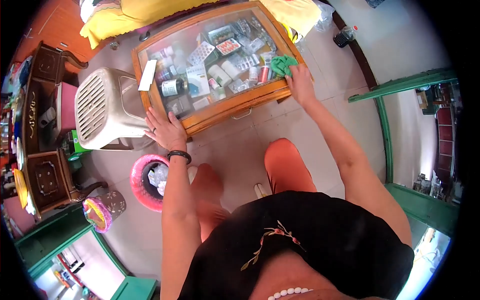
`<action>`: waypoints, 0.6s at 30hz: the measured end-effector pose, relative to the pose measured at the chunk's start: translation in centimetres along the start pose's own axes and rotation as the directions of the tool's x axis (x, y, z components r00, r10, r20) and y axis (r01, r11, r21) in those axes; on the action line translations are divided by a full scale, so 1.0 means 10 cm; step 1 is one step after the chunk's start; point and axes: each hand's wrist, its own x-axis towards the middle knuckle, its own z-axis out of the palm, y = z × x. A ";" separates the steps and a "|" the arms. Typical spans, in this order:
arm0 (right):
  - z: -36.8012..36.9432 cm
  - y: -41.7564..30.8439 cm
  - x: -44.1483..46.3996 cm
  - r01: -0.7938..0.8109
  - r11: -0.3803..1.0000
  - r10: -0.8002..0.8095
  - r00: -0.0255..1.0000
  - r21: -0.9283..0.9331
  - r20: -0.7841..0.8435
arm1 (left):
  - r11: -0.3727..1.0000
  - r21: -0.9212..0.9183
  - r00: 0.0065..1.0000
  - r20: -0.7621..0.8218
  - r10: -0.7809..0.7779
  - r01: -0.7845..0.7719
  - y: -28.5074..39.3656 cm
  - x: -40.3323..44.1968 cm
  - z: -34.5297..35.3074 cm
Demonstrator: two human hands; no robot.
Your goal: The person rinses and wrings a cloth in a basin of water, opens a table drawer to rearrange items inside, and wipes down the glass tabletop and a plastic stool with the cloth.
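A low wooden case with a glass top (pixel 240 95) stands before me, with medicine boxes, bottles and blister packs showing under the glass. My right hand (pixel 301 84) is closed on a crumpled green cloth (pixel 283 65) at the case's right front corner. At the left front corner, my left hand (pixel 167 129) lies on the wooden frame with its fingers spread, holding nothing. Above that hand, a white strip of card or paper (pixel 147 75) lies over the left edge of the case. A metal handle (pixel 241 114) sits on the front side.
A beige plastic stool (pixel 107 107) stands against the case's left side. On the floor are a pink-rimmed bin (pixel 137 175) with plastic in it and a patterned bin (pixel 115 204). Dark carved wooden furniture (pixel 47 180) lines the left. A bottle (pixel 345 36) stands at the upper right.
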 end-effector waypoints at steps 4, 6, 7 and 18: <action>-0.04 -0.09 -0.01 0.029 0.997 -0.036 0.995 0.077 0.090 | 1.000 0.009 0.999 0.021 0.027 -0.027 -0.07 -0.02 0.03; -0.08 -0.06 0.05 0.104 0.987 -0.110 0.993 0.120 0.047 | 1.000 -0.006 0.999 0.023 0.029 -0.028 -0.01 0.02 0.07; -0.01 -0.04 0.07 0.148 0.980 -0.150 0.989 0.136 0.011 | 1.000 -0.001 0.999 0.032 0.030 -0.030 -0.02 0.01 0.07; -0.09 0.26 0.37 0.312 0.927 -0.373 0.829 0.209 0.417 | 0.996 -0.056 0.988 0.131 0.078 -0.071 -0.02 0.05 -0.08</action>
